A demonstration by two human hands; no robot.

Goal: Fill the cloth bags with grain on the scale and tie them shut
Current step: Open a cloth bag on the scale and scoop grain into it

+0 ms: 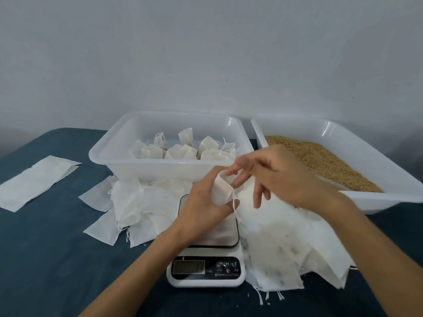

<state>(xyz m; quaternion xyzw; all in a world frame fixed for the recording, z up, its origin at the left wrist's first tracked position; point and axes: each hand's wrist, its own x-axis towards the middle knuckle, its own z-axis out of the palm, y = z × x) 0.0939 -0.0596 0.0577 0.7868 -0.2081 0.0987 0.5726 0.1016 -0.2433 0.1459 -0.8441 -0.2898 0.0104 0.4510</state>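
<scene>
Behind everything is a plain pale wall (206,53), and in front of it sits a table with a dark blue cloth (57,259) on top. A white kitchen scale (206,271) stands on the cloth, close to the person. The left hand (203,207) is curled around a small white cloth bag (220,191) and holds it up just above the scale. The right hand (274,172) is at the top of the bag. Its thumb and first finger seem to pinch the thin white string (235,203) there, while its other fingers are spread out. The picture is a bit blurry at that spot.

At the back, a white tub (114,156) holds many filled little bags (183,149). To its right, a second white tub (389,197) holds brown grain (320,161). Flat empty bags lie in a heap on the left (137,207) of the scale and in a bigger heap on the right (286,248), which covers the edge of the scale. One long flat white piece (36,181) lies alone far to the left.
</scene>
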